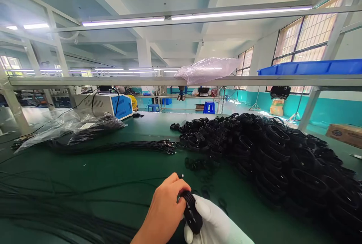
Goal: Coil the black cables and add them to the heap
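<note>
My bare left hand [165, 208] is closed around the top of a coiled black cable [192, 212] low in the middle of the view. My right hand [212, 223], in a white glove, grips the same coil from the right and below. The cable's loose end runs left from the hands across the green table [124, 176]. A big heap of coiled black cables [271, 157] lies to the right. A few small black ties [195, 164] lie just beyond the hands.
A bundle of straight black cables [118, 146] lies across the table's middle left, and more loose cables [42, 206] spread at the near left. Clear plastic bags [70, 125] and a white and blue machine [109, 104] stand at the back left. A blue bin [311, 67] rests on the overhead shelf.
</note>
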`<state>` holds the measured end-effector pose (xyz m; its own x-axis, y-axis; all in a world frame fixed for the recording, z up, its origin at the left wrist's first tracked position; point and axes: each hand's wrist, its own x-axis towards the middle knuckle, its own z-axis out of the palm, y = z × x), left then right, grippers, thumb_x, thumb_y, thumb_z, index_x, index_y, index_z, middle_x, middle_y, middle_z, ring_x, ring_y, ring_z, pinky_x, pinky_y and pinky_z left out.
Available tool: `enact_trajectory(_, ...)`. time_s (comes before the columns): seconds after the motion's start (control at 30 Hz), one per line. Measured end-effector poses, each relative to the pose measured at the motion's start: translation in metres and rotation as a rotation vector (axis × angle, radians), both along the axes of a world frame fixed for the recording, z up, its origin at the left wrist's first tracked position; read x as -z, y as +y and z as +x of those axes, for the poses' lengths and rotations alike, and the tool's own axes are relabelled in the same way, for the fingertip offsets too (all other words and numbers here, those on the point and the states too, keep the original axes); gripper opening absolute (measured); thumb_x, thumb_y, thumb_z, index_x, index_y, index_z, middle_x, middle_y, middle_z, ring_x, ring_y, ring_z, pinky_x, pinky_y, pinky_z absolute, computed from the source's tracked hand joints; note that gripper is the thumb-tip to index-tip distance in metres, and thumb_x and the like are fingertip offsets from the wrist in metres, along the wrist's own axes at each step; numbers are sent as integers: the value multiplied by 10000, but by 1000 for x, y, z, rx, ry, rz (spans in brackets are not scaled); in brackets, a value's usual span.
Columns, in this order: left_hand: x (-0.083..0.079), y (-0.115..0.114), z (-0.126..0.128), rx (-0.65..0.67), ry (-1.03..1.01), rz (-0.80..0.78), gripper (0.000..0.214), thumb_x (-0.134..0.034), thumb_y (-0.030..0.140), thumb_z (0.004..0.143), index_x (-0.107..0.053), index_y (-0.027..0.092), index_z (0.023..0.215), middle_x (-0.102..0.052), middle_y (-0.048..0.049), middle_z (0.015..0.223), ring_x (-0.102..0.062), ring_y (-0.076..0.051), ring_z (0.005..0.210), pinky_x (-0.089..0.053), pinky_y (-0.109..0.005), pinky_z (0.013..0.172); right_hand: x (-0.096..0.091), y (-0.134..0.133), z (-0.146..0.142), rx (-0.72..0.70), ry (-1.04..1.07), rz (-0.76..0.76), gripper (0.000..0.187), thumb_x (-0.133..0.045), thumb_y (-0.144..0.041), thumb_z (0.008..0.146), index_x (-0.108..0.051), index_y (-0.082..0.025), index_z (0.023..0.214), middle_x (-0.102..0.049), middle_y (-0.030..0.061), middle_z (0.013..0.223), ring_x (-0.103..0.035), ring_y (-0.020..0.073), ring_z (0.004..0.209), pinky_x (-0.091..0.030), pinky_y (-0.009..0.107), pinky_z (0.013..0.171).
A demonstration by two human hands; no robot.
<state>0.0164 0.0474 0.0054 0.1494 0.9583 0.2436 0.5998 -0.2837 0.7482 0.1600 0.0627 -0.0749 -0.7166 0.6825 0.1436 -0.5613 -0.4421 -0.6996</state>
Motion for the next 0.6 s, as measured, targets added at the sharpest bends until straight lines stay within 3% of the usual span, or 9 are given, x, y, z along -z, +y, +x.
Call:
enact_trajectory(0.17,-7,11,-20,336,-279,-342,371,-592,280,693,-644,208,1053,-576,-12,934,-516,-171,836,-408,-265,737,-7,4,3,-185,-34,-91,693,-562,-708,699,-603,-98,1026,-646,118,969,-634,141,612,-483,241,537)
enact_trajectory(0.27,-5,16,-18,201,-215,-345,306,-623,299,672,-673,161,940,-554,10,759,-495,-158,732,-377,-255,655,-17,2,5,58,-252,42,625,-647,-587,691,-574,-103,1079,-613,107,957,-622,184,738,-510,289,578)
enact_trajectory(0.37,-1,16,-11,38,-90,-234,280,-609,342,705,-666,175,923,-534,30,690,-485,-150,682,-359,-254,626,-27,-1,8,288,-507,140,711,-769,-264,567,-461,-153,1198,-580,50,887,-607,188,750,-522,322,604)
enact_trajectory(0.47,5,10,-6,-52,-219,-261,271,-486,393,778,-606,160,845,-558,16,685,-473,-126,612,-369,-235,561,-30,-3,10,252,-453,81,687,-743,-255,560,-442,-147,1168,-565,48,893,-623,188,722,-525,368,657)
enact_trajectory(0.6,19,-3,0,28,-442,-447,195,-569,339,663,-526,160,727,-494,51,583,-391,-81,497,-309,-193,453,-28,-4,10,166,-322,148,640,-757,-335,592,-473,-132,1129,-582,87,968,-619,204,794,-536,371,655)
